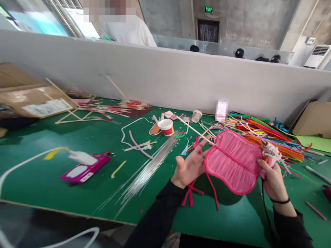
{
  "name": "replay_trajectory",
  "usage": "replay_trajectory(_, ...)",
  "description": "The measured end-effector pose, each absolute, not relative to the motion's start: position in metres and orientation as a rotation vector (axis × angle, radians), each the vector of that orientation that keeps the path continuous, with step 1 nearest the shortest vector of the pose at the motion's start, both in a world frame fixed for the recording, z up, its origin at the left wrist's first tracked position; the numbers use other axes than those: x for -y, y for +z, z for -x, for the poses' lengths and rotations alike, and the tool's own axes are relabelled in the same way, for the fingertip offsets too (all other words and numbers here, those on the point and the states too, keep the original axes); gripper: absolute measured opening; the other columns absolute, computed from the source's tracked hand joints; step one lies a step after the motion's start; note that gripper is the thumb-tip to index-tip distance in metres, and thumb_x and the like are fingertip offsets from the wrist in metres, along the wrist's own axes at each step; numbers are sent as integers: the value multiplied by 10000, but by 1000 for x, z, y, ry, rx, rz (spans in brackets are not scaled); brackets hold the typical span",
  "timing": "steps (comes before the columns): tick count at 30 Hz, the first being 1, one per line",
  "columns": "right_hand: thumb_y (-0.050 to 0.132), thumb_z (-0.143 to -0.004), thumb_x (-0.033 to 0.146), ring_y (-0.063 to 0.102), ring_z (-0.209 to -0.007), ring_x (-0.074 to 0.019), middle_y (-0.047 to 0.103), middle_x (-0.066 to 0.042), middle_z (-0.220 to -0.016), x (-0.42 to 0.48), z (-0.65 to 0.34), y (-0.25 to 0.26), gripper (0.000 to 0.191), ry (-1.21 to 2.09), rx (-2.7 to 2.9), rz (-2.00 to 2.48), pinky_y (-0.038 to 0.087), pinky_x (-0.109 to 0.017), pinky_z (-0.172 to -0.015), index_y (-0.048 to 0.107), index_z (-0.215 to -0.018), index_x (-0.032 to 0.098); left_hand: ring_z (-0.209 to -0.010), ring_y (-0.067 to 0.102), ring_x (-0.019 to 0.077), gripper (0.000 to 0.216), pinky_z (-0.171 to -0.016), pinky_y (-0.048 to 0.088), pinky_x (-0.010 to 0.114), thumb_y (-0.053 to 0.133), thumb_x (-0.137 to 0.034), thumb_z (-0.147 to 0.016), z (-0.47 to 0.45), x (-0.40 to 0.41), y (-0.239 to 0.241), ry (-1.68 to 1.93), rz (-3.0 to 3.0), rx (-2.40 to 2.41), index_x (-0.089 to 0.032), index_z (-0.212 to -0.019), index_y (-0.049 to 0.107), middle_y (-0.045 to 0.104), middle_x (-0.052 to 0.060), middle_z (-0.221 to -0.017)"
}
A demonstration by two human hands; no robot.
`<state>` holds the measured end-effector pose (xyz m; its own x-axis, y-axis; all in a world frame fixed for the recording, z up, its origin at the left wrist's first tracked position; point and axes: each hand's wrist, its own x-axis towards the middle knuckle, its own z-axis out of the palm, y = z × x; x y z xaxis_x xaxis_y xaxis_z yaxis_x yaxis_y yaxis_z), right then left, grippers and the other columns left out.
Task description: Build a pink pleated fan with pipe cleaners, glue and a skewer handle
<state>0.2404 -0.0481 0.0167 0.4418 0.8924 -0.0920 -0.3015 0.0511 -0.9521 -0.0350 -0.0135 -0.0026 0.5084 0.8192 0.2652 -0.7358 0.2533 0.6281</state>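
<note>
A pink panel (232, 162) with a wavy outline, edged and crossed by a darker pink pipe cleaner, is held up above the table. A thin wooden stick (195, 130) juts from its left side. My right hand (272, 181) grips a pale pink glue gun (272, 155), nozzle up, and its thumb presses the panel's right edge. My left hand (190, 167) lies palm up beside the panel's left edge, thumb out and fingers stretched; some fingertips are hidden behind the stick and panel. Dark pink pipe cleaners (214, 193) lie below on the green table (103, 193).
A bundle of silvery wires (152, 168), a paper cup (166, 127) and a purple box with a white plug (85, 170) lie to the left. Colourful pipe cleaners (274, 134) are heaped at right. Cardboard boxes (38, 100) stand near a white partition (155, 75); a person (126, 31) is beyond it.
</note>
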Motion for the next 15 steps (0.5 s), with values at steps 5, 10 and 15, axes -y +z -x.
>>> replay_trajectory(5, 931, -455, 370, 505, -505, -80, 636, 29, -630, 53, -267, 34, 437, 987, 704, 1204, 420, -191, -467, 653, -731, 175, -1184, 625, 313, 933, -888, 548, 401, 757, -243, -728, 50, -2, 6, 1028, -781, -118, -266, -1542, 302, 642, 150, -1323)
replay_trajectory(10, 939, -412, 363, 518, -511, -101, 663, 4, -632, 57, -289, 54, 455, 957, 897, 1316, 426, -207, -459, 685, -733, 164, -972, 706, 313, 711, -698, 612, 428, 622, -474, -889, 45, -8, -3, 807, -820, -174, -214, -1504, 375, 661, 193, -1239)
replay_trajectory(15, 933, -400, 338, 567, -550, -145, 694, -19, -651, 59, -300, 67, 422, 893, 1116, 1461, 480, -252, -503, 709, -707, 154, -1009, 702, 318, 803, -704, 606, 379, 706, -612, -777, 37, 1, -1, 548, -971, -220, -228, -1440, 466, 636, 180, -1247)
